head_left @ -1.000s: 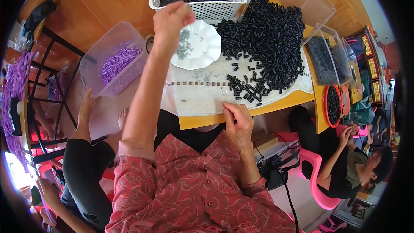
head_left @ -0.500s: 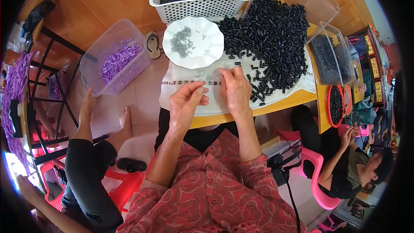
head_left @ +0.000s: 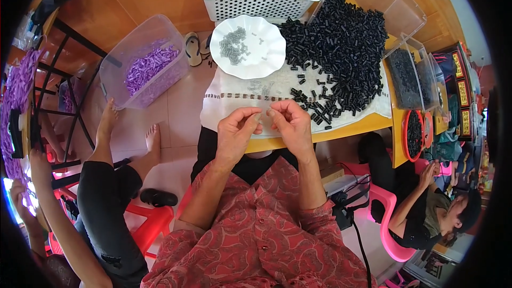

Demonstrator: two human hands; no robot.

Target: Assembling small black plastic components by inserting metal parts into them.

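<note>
My left hand and my right hand are raised close together over the table's front edge. Each has its thumb and forefinger pinched, the tips nearly meeting. Whatever they hold is too small and pale to make out. Just beyond them, a few small clear pieces lie on the white cloth. Behind these stands a white plate with a scalloped rim, carrying a heap of clear pieces. To the right spreads a big pile of small black cylindrical parts, some scattered toward my right hand.
A white perforated basket of black parts stands behind the plate. Clear plastic boxes and a red tray are at the right. On the left, a clear bin holds purple pieces. People sit on both sides.
My right hand has drawn back from the clear pieces on the cloth toward my left hand. The two pinches now meet closely. The whole view has shifted slightly.
</note>
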